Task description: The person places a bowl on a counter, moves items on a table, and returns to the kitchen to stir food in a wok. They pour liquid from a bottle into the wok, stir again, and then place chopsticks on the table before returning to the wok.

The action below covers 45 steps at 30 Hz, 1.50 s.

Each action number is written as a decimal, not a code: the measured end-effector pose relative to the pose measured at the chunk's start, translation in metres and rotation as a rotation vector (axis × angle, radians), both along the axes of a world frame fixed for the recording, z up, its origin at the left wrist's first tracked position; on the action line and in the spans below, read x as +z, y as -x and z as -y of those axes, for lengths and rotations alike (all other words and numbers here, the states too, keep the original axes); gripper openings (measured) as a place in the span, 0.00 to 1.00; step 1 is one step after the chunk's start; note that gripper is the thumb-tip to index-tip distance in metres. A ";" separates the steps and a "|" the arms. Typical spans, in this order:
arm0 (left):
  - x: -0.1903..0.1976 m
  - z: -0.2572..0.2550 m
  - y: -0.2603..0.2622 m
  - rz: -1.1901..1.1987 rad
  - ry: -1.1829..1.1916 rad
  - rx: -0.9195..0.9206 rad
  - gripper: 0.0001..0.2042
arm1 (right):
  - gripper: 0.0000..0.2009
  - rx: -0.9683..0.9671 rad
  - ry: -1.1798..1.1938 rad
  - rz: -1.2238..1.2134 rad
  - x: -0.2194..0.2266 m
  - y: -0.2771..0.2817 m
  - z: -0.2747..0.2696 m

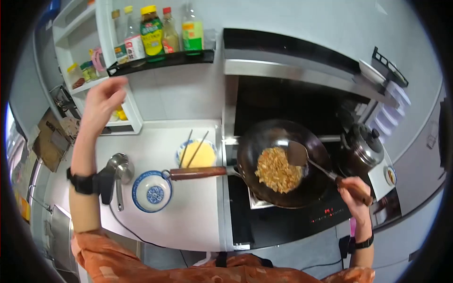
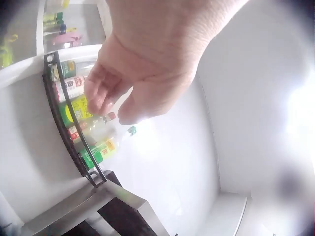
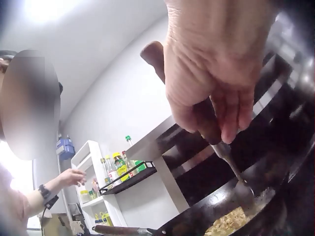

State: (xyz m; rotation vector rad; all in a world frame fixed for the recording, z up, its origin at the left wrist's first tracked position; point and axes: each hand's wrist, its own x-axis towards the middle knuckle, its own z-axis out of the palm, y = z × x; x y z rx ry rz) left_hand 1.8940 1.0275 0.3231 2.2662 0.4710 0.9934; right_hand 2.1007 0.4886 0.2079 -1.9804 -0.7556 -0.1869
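My right hand [image 1: 356, 198] grips the wooden handle of a spatula [image 1: 297, 154], whose blade rests in a dark wok [image 1: 316, 186] beside chopped browned food [image 1: 278, 172]. The right wrist view shows the fingers of that hand [image 3: 216, 83] wrapped round the handle. My left hand [image 1: 104, 104] is raised in the air near the wall rack [image 1: 165, 62], fingers bent and holding nothing. In the left wrist view the left hand [image 2: 147, 73] appears in front of several bottles, among them a yellow-labelled bottle [image 2: 78, 109]; whether it touches any is not plain there.
On the white counter [image 1: 188, 226] stand a bowl of yellow liquid [image 1: 200, 154] with chopsticks across it, a blue-patterned bowl [image 1: 152, 191] and a metal ladle [image 1: 121, 170]. The wok's handle [image 1: 198, 173] extends over the counter. A lidded pot [image 1: 362, 148] stands right of the wok.
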 end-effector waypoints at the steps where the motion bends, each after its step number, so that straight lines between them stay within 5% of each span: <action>1: 0.006 -0.007 -0.017 0.007 -0.005 -0.008 0.14 | 0.09 0.004 -0.008 0.015 -0.001 0.002 0.000; 6: 0.021 -0.045 -0.109 0.053 -0.127 0.044 0.20 | 0.09 0.017 -0.031 -0.026 -0.002 0.021 -0.010; 10: 0.025 -0.092 -0.175 0.113 -0.307 0.343 0.29 | 0.09 -0.024 0.011 0.136 -0.006 0.023 -0.013; 17: 0.028 -0.130 -0.241 -0.090 -0.098 0.355 0.21 | 0.13 -0.064 -0.020 -0.127 0.009 0.055 -0.023; 19: 0.034 -0.121 -0.244 -0.149 -0.185 0.479 0.21 | 0.13 -0.094 -0.021 -0.110 0.005 0.053 -0.026; 29: 0.040 -0.130 -0.264 -0.225 -0.109 0.440 0.22 | 0.14 -0.153 -0.031 -0.026 0.007 0.056 -0.043; 36: 0.030 -0.172 -0.286 -0.053 -0.011 0.311 0.23 | 0.11 -0.145 0.089 0.074 0.007 0.063 -0.051; 42: 0.060 -0.120 -0.226 0.407 0.171 0.041 0.19 | 0.13 -0.021 0.278 0.332 0.006 0.064 -0.062; 45: 0.071 -0.089 -0.174 0.366 0.229 -0.096 0.20 | 0.15 0.057 0.420 0.438 -0.004 0.071 -0.067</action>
